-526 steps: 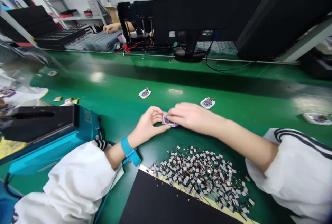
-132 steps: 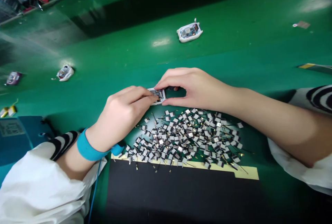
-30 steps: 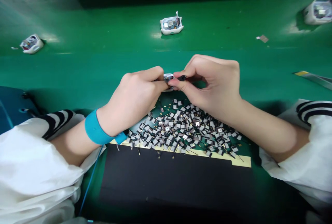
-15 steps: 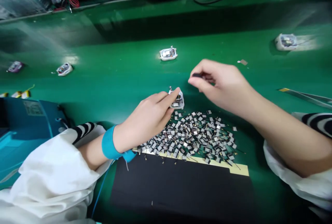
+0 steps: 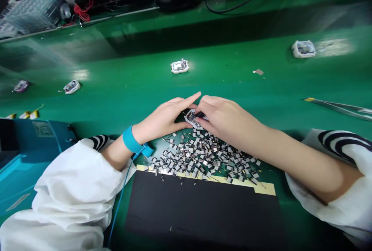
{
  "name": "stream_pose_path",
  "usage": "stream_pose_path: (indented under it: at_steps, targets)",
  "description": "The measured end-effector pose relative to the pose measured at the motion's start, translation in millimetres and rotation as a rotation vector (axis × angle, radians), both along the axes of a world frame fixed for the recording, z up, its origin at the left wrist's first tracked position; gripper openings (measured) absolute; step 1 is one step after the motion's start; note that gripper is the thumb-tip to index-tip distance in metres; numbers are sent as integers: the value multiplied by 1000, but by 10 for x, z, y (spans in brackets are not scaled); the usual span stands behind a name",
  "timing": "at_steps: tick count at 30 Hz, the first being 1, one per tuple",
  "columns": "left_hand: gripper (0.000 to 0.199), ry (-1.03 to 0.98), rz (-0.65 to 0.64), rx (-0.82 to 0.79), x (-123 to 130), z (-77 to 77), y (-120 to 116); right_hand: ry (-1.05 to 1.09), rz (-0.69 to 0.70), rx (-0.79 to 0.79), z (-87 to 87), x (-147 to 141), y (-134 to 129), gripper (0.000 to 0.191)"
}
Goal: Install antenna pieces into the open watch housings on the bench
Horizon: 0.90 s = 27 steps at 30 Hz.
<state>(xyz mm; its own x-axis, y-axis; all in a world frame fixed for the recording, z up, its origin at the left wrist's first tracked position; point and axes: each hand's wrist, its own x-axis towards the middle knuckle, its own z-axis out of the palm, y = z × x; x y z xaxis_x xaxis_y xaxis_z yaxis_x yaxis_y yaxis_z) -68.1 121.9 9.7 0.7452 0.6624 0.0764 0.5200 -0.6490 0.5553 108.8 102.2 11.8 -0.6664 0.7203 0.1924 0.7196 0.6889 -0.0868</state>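
Between my hands is a white-rimmed device housing [image 5: 192, 119] with a circuit board inside. My left hand [image 5: 167, 116] grips it from the left, thumb at the near edge and fingers at the far edge. My right hand [image 5: 221, 114] is closed over its right side, pinching a small black piece [image 5: 200, 115] against the housing. Just below lies a heap of small grey and black parts with thin leads [image 5: 200, 154]. A blue strap [image 5: 132, 140] is around my left wrist.
Similar housings stand at the centre [image 5: 179, 66], right [image 5: 303, 49] and left [image 5: 72, 87]. Tweezers [image 5: 334, 106] lie at the right. A black sheet [image 5: 197, 208] with a yellow edge is near me. A blue box [image 5: 43, 138] stands at the left.
My right hand has moved left and down with the black piece, onto the housing. My left hand has opened wider around the housing, which is now tilted differently. The view has shifted slightly.
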Motion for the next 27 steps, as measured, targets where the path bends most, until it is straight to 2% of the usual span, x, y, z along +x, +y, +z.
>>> stream_pose_path:
  at_steps: [3,7,11,14,20,23,27]
  targets:
    - [75,-100,54,-48,14,0,-37,8,-16,56,26,12,9,10]
    - [79,-277,171,-125,33,41,-90,-16,63,276,99,45,2,16]
    - [78,-309,207,-122,32,105,-123,78,105,400,125,67,20,24]
    - [77,-288,197,-101,29,143,-145,201,77,348,90,58,29,21]
    - [74,-305,195,-24,52,162,-205,442,-4,138,61,39,-19,12]
    - [70,-312,246,52,78,151,-248,373,-36,126,100,44,-46,19]
    - [66,-327,326,135,116,149,-303,302,-67,203,138,33,-44,19]
